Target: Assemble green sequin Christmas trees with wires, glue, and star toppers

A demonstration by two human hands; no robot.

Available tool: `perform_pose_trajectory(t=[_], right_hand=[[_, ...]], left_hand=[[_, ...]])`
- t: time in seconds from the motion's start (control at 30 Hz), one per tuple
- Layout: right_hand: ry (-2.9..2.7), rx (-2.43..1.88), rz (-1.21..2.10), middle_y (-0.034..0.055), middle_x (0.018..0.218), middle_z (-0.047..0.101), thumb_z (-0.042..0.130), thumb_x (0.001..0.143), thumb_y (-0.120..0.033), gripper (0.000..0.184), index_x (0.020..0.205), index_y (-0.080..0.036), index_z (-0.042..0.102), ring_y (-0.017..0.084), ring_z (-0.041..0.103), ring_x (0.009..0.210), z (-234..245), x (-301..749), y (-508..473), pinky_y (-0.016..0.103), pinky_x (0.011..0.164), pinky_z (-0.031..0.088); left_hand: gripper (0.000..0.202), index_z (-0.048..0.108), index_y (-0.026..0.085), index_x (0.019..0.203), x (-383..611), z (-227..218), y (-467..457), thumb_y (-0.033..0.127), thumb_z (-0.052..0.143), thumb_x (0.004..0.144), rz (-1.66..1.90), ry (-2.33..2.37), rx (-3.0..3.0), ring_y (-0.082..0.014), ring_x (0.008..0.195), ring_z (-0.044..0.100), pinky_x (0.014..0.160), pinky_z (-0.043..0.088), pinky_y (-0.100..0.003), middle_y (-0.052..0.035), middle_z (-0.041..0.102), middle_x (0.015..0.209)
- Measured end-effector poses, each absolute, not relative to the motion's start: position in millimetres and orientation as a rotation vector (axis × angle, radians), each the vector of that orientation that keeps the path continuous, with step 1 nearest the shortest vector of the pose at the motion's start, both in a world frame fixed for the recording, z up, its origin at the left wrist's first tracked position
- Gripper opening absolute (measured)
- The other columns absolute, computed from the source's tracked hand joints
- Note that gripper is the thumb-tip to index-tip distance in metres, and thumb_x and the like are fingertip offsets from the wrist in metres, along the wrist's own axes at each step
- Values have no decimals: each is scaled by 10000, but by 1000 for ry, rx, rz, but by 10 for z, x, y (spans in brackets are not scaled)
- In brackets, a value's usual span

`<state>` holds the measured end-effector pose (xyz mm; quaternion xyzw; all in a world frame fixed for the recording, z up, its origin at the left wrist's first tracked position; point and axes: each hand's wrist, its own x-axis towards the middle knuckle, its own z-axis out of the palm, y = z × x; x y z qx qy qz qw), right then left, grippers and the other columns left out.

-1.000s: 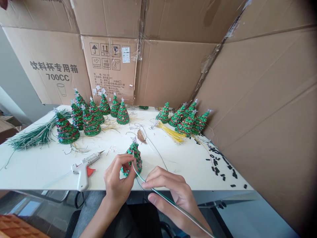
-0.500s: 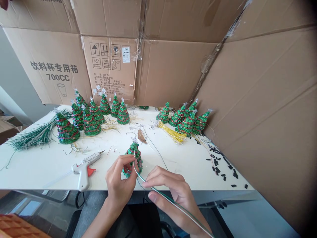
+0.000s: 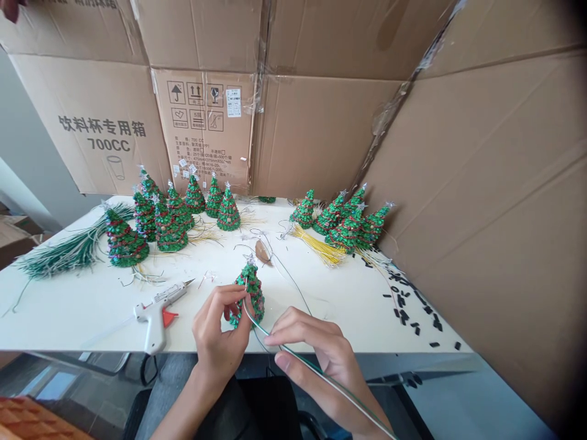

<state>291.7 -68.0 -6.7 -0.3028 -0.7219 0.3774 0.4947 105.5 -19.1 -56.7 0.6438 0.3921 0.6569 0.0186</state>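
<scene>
Between thumb and forefinger, my left hand [image 3: 220,333] pinches the tip of a green-and-white wire pair [image 3: 337,388]. Just behind those fingers stands a small beaded green Christmas tree [image 3: 257,296] with a silver star on top, partly covered by my left hand. The wires curve down to the right and pass between the thumb and fingers of my right hand [image 3: 314,342], which guides them loosely. Their far end runs out of the picture at the bottom. On the table to the left lies a white hot glue gun [image 3: 156,315] with an orange trigger.
Several finished-looking trees [image 3: 172,226] stand at back left, more trees [image 3: 348,223] at back right. A green wire bundle [image 3: 68,250] lies left, a yellow wire bundle [image 3: 318,244] right of centre. Black tube pieces [image 3: 403,316] are scattered right. Cardboard walls [image 3: 330,134] enclose the table.
My left hand has shifted slightly left, with the wire tip still pinched in it. My right hand stays almost in place.
</scene>
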Motion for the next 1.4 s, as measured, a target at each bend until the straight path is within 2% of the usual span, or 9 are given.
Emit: perform_pose_trajectory(t=[0.43,0.67,0.93,1.17,1.4], right_hand=[[-1745,-740,904,64,949,800,740,1033,-210,168,1138,-264,860,221,746,902,-69,2914,-678,355,821,570],[-1740,-730,907,67,960,801,736,1031,-192,167,1130,-252,856,216,749,911,-70,2910,-686,353,828,574],[-1739,-743,894,72,957,809,742,1027,-201,164,1131,-255,856,227,749,903,-75,2914,-679,357,821,581],[-1676,-710,971,67,1012,820,746,1035,-235,220,1237,-280,820,217,759,931,-50,2926,-736,350,868,588],[-1541,-638,1052,71,969,790,748,1049,-352,178,1178,-285,850,212,751,875,8,2971,-783,345,826,601]], left_hand=[[160,701,204,1033,1044,-566,-202,57,734,978,2035,1235,2021,-88,653,632,566,505,-224,-47,802,1041],[180,702,213,1033,1042,-562,-196,45,721,973,1995,1223,2092,-121,750,719,585,534,-228,-60,831,1074],[140,707,216,1020,1032,-501,-163,80,725,993,1991,1218,2110,-122,740,731,571,529,-229,-54,837,1038],[170,724,216,1042,1002,-446,-94,58,736,981,2019,1232,2120,-115,731,684,592,515,-235,-28,785,972],[156,728,209,1014,946,-357,-16,68,776,970,2018,1229,2156,-88,675,607,611,501,-226,-2,745,935]])
